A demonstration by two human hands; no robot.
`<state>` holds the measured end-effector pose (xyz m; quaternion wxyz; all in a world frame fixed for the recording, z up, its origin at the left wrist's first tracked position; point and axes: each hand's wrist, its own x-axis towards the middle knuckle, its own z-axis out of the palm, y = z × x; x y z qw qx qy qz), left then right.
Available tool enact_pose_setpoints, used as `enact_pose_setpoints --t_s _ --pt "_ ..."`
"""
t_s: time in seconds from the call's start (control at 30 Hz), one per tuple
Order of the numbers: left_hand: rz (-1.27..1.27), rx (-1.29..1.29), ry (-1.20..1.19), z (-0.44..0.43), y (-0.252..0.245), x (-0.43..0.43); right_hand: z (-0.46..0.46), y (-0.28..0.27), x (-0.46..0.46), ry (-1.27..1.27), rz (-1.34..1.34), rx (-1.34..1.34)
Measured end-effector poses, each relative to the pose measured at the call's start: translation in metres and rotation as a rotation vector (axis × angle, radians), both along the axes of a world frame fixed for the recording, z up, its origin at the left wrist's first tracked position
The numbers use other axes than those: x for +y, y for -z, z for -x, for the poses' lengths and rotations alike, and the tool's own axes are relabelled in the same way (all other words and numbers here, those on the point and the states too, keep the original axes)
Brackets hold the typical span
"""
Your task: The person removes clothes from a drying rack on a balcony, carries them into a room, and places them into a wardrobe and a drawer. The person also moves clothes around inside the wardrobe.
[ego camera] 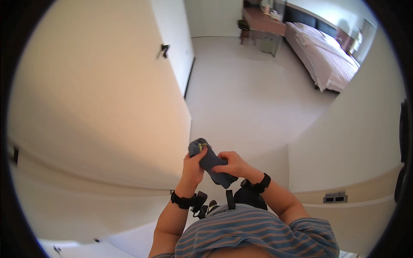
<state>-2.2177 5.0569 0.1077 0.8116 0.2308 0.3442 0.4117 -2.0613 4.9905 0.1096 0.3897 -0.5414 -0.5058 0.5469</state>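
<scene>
Both of my hands hold a dark blue-grey bundle of cloth (pixel 211 164) in front of my body. It looks like folded or rolled socks, with a small yellow-green patch near its upper left end. My left hand (pixel 195 163) grips that end, thumb on top beside the patch. On the lower right part, my right hand (pixel 230 164) pinches the cloth between thumb and fingers. The underside of the bundle and some fingertips are hidden. Each wrist bears a black strap with a small device.
A pale door (pixel 129 96) with a black handle (pixel 165 51) stands at the left. At the right is a pale wall (pixel 338 138) with a metal strike plate (pixel 335 197) in the frame. Beyond lie a bed (pixel 326 61), a desk (pixel 264 24), a chair (pixel 244 29) and a bin (pixel 267 44).
</scene>
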Motion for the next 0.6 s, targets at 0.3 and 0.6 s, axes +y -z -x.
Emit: enact_pose_setpoints --t_s 0.3,0.6 --pt "-0.168 0.104 0.138 -0.164 0.021 0.143 -0.153 0.041 0.074 0.507 0.109 0.756" --pt "-1.433 0.706 0.026 -0.331 0.066 0.218 -0.276 0.059 0.178 0.969 -0.269 -0.643"
